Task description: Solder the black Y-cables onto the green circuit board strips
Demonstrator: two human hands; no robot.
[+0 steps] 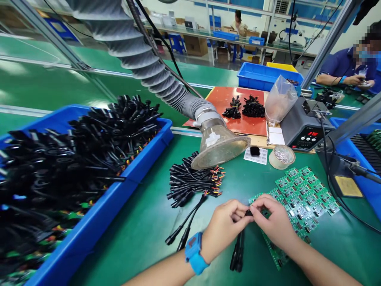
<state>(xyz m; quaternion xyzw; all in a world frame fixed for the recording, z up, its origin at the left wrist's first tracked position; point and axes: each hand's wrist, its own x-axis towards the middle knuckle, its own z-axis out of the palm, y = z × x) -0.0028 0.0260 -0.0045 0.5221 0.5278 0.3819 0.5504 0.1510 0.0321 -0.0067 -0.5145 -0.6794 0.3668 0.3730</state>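
Observation:
My left hand, with a blue band on its wrist, is closed in a pinch on black cables whose thick connector ends hang below it over the mat. My right hand pinches the same small dark part at the fingertips, touching the left fingers; what is between them is mostly hidden. Under and beyond the right hand lie green circuit boards in rows. To the left of the hands is a pile of black cables with bare red and yellow wire ends, with two cables lying apart in front.
A blue bin heaped with cables fills the left. A fume extractor hood hangs over the mat. Behind are a soldering station, a small round tub and bundled cables on a red board. Another person sits at right.

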